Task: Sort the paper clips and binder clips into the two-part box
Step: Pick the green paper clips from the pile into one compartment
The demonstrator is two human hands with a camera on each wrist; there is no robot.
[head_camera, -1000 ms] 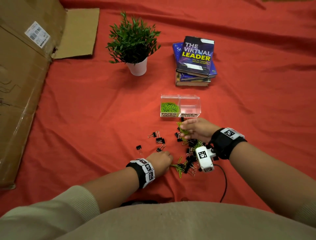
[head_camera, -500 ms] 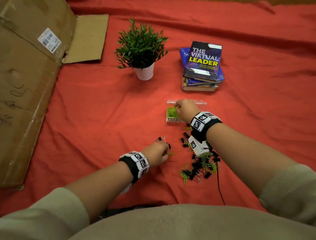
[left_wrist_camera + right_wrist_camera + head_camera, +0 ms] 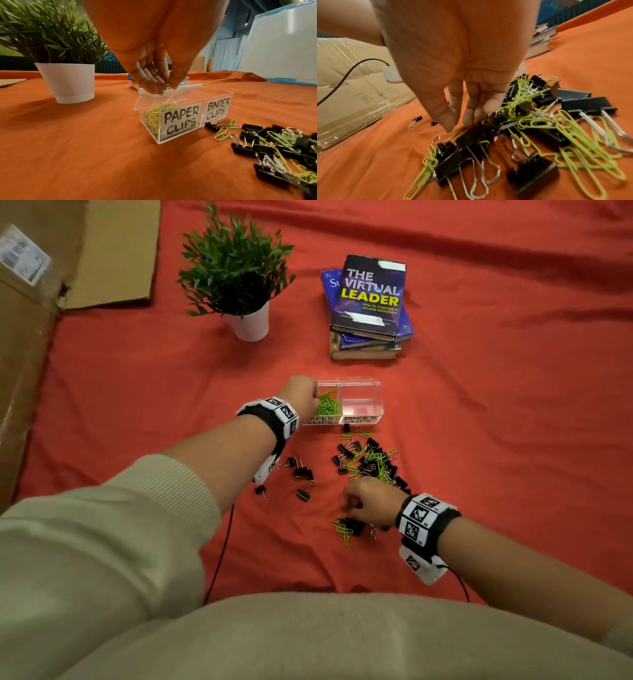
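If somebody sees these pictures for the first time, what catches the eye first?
First, the mixed heap of black binder clips and green paper clips on the red cloth, just before the clear two-part box. The left hand pinches a clip over the paper-clip compartment; the right hand reaches into the heap.

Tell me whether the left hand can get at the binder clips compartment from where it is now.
Probably yes: the left hand hovers over the paper clips compartment, and the adjacent binder clips compartment stands open-topped with nothing over it.
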